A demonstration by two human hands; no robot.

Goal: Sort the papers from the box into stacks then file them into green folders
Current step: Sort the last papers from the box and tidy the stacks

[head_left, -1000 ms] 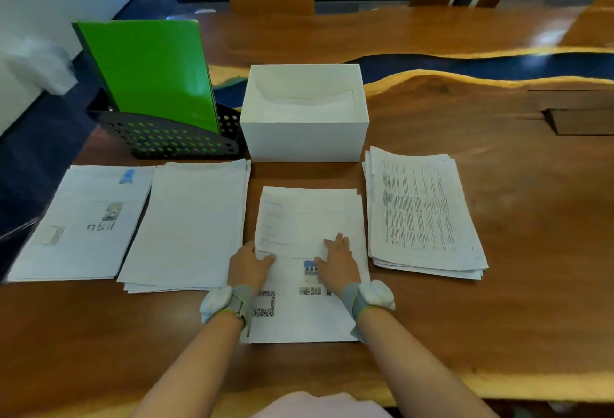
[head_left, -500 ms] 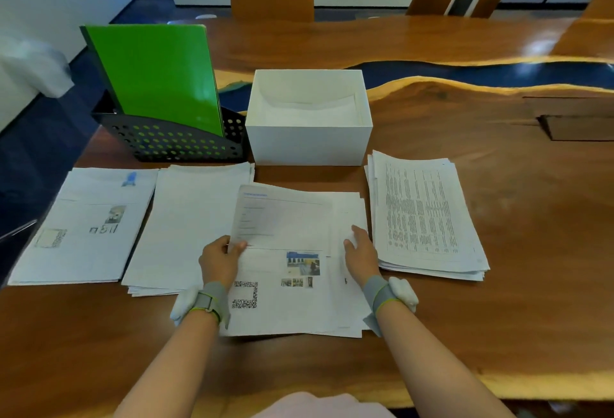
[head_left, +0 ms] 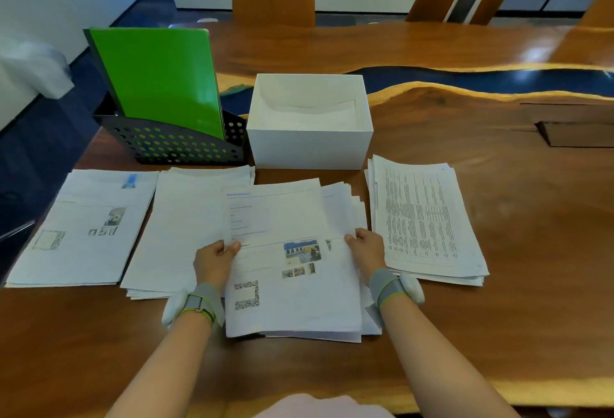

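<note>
Green folders (head_left: 159,85) stand in the rack (head_left: 172,145), none laid out, so filing looks not yet begun; sorting seems far along, with four stacks in a row on the worktop (head_left: 531,251) in front of the box (head_left: 309,148); the box appears to hold a few pale sheets at its bottom, though I cannot tell for sure. Nearest the person lies the middle stack (head_left: 299,301), between the plain stack (head_left: 186,228) and the print stack (head_left: 425,218); the left hand (head_left: 212,263) pinches its left long edge, thumb on top; the right hand (head_left: 367,251) grips the right long edge, fingers (head_left: 354,237) curled round the paper; squaring up, I judge. Its long axis runs away from the person, heading toward the box, QR code at the near end; sheets fan out at its far right corner.
</note>
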